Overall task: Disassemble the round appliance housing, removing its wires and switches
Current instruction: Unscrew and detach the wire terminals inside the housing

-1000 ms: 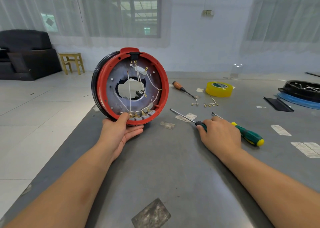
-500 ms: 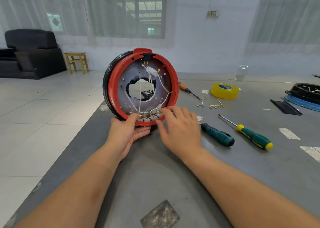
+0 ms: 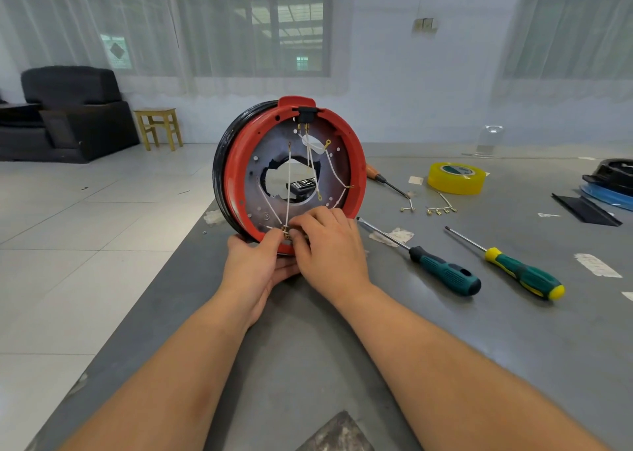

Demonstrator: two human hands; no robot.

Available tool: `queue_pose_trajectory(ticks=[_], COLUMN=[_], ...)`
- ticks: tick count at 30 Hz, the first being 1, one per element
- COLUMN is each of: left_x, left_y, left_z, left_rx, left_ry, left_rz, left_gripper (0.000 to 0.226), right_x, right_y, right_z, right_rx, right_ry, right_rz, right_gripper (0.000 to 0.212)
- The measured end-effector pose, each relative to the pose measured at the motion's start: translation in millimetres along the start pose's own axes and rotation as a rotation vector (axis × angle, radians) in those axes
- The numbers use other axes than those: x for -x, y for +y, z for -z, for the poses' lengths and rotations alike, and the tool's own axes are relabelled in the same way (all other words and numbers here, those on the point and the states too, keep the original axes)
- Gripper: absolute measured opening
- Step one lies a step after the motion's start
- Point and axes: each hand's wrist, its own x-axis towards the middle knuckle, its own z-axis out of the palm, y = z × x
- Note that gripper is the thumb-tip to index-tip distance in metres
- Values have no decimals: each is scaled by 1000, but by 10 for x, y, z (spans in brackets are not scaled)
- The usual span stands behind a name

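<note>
Grey table (image 3: 308,365), upright housing (image 3: 356,163), fingers (image 3: 301,226) at its bottom rim

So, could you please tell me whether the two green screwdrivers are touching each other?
Apart. The head view shows bare table between the dark-handled screwdriver and the yellow-tipped screwdriver.

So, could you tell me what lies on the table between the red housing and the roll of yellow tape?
In the head view, an orange-handled screwdriver lies between the red housing and the yellow tape, with a small white scrap beside it.
</note>
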Motion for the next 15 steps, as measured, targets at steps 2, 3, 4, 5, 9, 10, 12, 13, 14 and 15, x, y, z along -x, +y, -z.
queue_pose_trajectory(ticks=[2,3,4,5,9,10,12,13,14,15], left_x=[-1,-3,-3,-5,3,4,4,3,1,0], left_y=[-5,-6,-8,-9,-16,-16,-16,-15,-15,-14], left_z=[-4,-6,-10,-12,-17,-19,-23,-22,-22,-20], left_rx=[3,7,10,13,17,15,9,7,7,8], left_ry=[3,3,2,1,10,8,3,2,1,0], left_rz=[-1,-2,-2,-4,-14,-14,-13,-13,-12,-11], left_gripper=[45,44,44,43,41,41,42,42,41,41], right_x=[-6,-8,-11,-15,-23,-24,-26,-26,-26,-25], right_y=[3,7,12,17,38,44,53,55,57,57], right_z=[-7,-12,-18,-23,-44,-49,-58,-61,-63,-63], right_rx=[-24,-36,-49,-66,-140,-148,-159,-162,-163,-164], right_ry=[1,3,3,-1,-21,-26,-39,-44,-48,-51], right_rz=[-14,-21,-27,-33,-56,-60,-63,-63,-62,-61], right_gripper=[20,18,16,15,12,12,12,12,13,13])
